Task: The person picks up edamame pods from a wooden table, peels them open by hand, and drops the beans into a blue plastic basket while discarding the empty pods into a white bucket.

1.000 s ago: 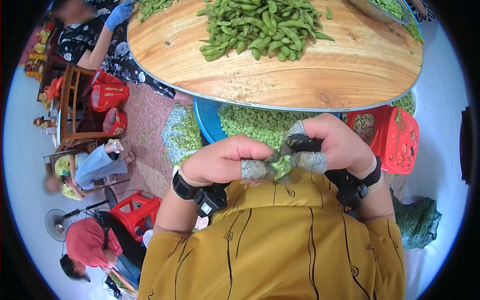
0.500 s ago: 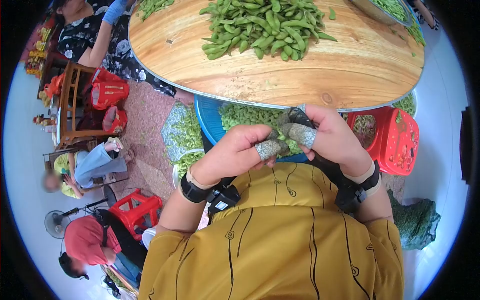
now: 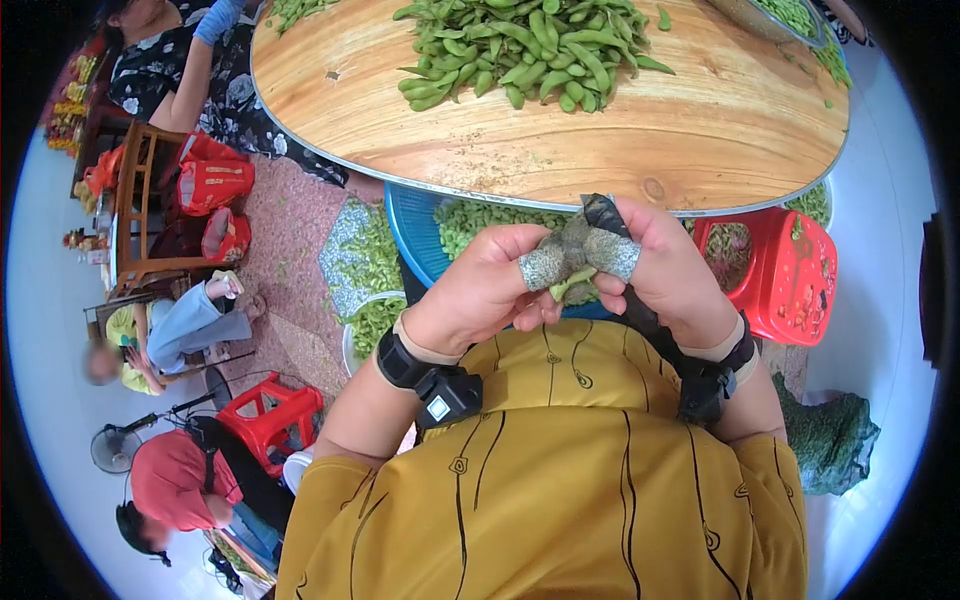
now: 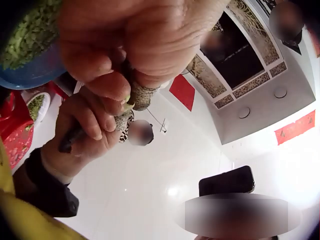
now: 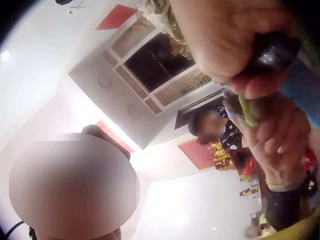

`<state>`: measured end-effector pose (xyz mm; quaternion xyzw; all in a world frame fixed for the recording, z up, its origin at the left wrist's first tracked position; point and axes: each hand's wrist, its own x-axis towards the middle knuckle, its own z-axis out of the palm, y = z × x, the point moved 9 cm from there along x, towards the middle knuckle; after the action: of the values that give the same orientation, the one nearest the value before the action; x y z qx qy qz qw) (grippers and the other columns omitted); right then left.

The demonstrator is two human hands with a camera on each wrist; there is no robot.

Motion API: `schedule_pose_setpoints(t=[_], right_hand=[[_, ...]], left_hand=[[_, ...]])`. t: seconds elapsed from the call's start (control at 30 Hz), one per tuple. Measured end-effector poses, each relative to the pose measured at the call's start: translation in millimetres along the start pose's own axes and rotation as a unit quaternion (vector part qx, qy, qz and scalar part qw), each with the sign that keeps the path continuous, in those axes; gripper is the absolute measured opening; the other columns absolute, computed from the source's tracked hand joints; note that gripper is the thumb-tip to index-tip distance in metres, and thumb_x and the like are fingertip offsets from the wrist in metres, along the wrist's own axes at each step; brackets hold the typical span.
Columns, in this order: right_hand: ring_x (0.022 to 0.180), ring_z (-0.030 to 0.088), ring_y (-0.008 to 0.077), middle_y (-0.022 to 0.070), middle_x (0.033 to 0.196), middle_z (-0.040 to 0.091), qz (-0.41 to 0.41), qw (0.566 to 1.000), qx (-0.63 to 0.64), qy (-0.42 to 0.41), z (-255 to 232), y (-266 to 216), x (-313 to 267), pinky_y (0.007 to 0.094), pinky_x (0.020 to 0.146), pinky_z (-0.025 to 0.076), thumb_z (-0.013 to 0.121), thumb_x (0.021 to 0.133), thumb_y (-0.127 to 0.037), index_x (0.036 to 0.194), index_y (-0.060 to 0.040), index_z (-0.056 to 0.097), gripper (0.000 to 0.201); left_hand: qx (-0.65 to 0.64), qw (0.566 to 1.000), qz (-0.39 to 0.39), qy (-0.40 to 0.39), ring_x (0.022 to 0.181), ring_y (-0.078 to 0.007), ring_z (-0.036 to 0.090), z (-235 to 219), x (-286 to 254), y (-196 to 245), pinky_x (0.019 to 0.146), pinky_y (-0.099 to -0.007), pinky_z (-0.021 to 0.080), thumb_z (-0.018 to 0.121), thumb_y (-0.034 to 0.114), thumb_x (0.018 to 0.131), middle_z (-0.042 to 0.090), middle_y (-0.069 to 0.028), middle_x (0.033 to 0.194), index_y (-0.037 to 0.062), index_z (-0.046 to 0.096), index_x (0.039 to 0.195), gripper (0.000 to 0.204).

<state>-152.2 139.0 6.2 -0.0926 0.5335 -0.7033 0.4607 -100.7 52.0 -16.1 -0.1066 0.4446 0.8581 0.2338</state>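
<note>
My left hand [image 3: 487,283] and right hand [image 3: 662,262] meet in front of the body, thumbs almost together. Between them they pinch a green edamame pod [image 3: 573,282], one end of which sticks out below the thumbs. The right wrist view shows the pod [image 5: 247,111] pressed between the fingertips; in the left wrist view most of it is hidden by fingers. Grey speckled wraps cover both thumbs, and a black wrap [image 3: 602,212] covers a right finger. Just beyond the hands is a blue basket [image 3: 412,232] of shelled beans [image 3: 480,222], partly beneath the table edge.
A wooden table [image 3: 600,160] bears a heap of edamame pods [image 3: 525,50] and a metal bowl [image 3: 765,22]. A red stool [image 3: 800,275] stands at the right, a bowl of green pods [image 3: 375,325] at the left. Other people sit around the left side.
From low near the shirt with a split-open pod, both hands moved forward over the basket, slightly apart. Now they are together again, pinching a pod at the thumbs.
</note>
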Motion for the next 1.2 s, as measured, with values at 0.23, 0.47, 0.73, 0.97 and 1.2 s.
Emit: schedule_pose_setpoints(t=[0.23, 0.47, 0.73, 0.97, 1.2], right_hand=[[0.052, 0.051, 0.0071, -0.0015, 0.065, 0.054, -0.031, 0.998, -0.050, 0.023, -11.8, -7.9, 1.9, 0.0211, 0.048, 0.042, 0.057, 0.091, -0.013, 0.094, -0.0045, 0.058, 0.009], [0.061, 0.052, 0.0056, -0.0005, 0.070, 0.057, -0.076, 0.979, -0.162, 0.095, -19.2, -8.7, 1.4, 0.0232, 0.054, 0.044, 0.060, 0.083, -0.005, 0.092, -0.0011, 0.061, 0.010], [0.067, 0.048, 0.0047, -0.0005, 0.072, 0.057, -0.118, 0.967, -0.213, 0.072, -6.1, -15.7, 3.3, 0.0239, 0.060, 0.043, 0.059, 0.079, -0.005, 0.092, 0.0001, 0.062, 0.014], [0.062, 0.047, 0.0076, 0.0035, 0.067, 0.056, -0.084, 0.957, -0.270, 0.054, -6.3, -11.5, 7.0, 0.0259, 0.057, 0.042, 0.059, 0.078, -0.005, 0.090, -0.0001, 0.062, 0.013], [0.063, 0.047, 0.0084, 0.0068, 0.067, 0.057, -0.112, 0.948, -0.290, 0.075, -12.5, -16.3, 1.0, 0.0272, 0.057, 0.043, 0.060, 0.077, -0.006, 0.087, 0.0012, 0.059, 0.012]], left_hand=[[0.014, 0.997, 0.015, -0.072, 0.058, -0.0098, 0.058, 8.9, -0.4, 7.4, 0.051, -0.0220, 0.046, 0.059, 0.017, 0.092, 0.064, -0.0067, 0.077, -0.0003, 0.060, 0.099, 0.019], [0.577, 0.792, 0.168, 0.110, 0.077, -0.0116, 0.063, 5.9, -14.2, 32.4, 0.063, -0.0245, 0.052, 0.060, -0.005, 0.080, 0.060, -0.0070, 0.105, -0.0026, 0.054, 0.111, 0.031], [0.386, 0.896, 0.149, 0.162, 0.073, -0.0173, 0.066, -14.3, -36.3, 53.2, 0.062, -0.0267, 0.051, 0.058, 0.000, 0.084, 0.066, -0.0069, 0.088, -0.0015, 0.061, 0.096, 0.013], [0.793, 0.608, -0.007, 0.040, 0.078, -0.0347, 0.059, -34.0, -62.5, 46.7, 0.067, -0.0420, 0.048, 0.067, 0.011, 0.075, 0.061, -0.0146, 0.082, 0.0046, 0.066, 0.089, 0.016], [0.720, 0.545, 0.298, 0.309, 0.074, -0.0365, 0.057, -1.0, -6.5, 156.7, 0.064, -0.0430, 0.047, 0.066, 0.012, 0.075, 0.056, -0.0154, 0.080, 0.0037, 0.060, 0.085, 0.014]])
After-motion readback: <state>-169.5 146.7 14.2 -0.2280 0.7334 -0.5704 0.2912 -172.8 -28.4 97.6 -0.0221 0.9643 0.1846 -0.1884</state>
